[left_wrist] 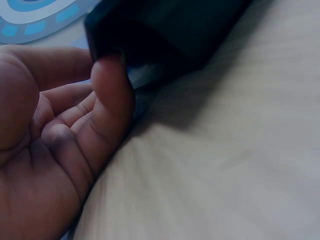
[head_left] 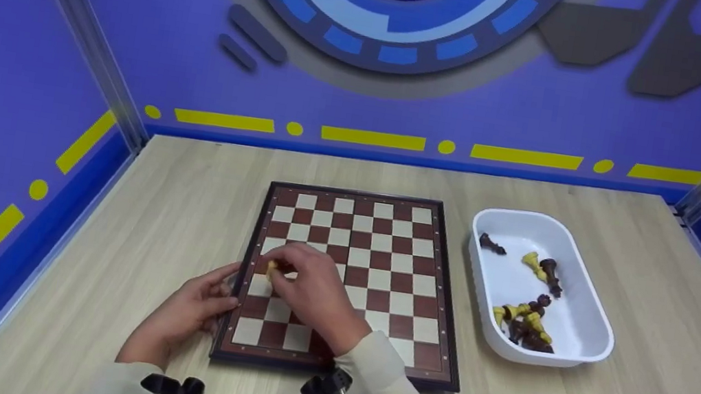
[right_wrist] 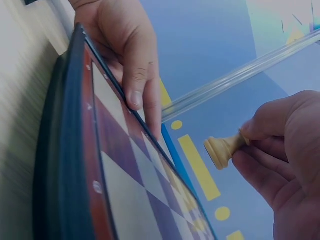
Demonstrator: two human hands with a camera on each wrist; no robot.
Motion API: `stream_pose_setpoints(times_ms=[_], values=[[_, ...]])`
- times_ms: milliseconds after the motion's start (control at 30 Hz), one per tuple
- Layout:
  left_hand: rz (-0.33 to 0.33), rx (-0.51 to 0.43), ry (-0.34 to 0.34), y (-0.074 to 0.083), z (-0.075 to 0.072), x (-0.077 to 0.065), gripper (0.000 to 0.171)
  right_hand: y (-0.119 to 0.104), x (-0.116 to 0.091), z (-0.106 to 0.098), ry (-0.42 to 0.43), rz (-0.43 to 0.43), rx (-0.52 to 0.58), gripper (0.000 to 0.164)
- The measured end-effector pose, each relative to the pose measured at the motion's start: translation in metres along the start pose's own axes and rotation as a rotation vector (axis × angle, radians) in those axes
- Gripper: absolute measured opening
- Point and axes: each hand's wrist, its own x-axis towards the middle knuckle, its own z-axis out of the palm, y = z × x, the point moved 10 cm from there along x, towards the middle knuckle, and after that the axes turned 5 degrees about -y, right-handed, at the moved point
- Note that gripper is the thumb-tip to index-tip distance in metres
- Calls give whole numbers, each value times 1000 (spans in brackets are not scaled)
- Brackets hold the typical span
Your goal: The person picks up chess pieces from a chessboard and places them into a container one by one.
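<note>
My right hand (head_left: 315, 285) pinches a cream-yellow chess piece (right_wrist: 226, 150) by its upper end, between thumb and fingers. In the right wrist view its round base faces away from the hand, above the chessboard (head_left: 389, 302). That board has dark red and cream squares inside a dark frame. At its left edge, my left hand (head_left: 180, 314) grips the frame, thumb along the top and other fingers at the side. The left wrist view shows a fingertip (left_wrist: 111, 82) against the dark side of the board. The piece's upper end is hidden by the right fingers.
A white plastic tub (head_left: 600, 339) stands right of the board, with several dark and yellow chess pieces lying in it. Light wood tabletop (head_left: 183, 200) surrounds both. Blue panels with yellow marks (head_left: 373, 138) wall in the back and sides.
</note>
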Motion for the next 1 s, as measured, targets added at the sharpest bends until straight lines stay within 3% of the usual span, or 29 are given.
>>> stream_pose_setpoints(times_ms=[233, 1000], values=[[-5, 7, 6, -1, -1, 1, 67, 1, -1, -10, 2, -3, -33, 14], [-7, -23, -5, -3, -1, 1, 71, 13, -3, -36, -1, 34, 115, 15]])
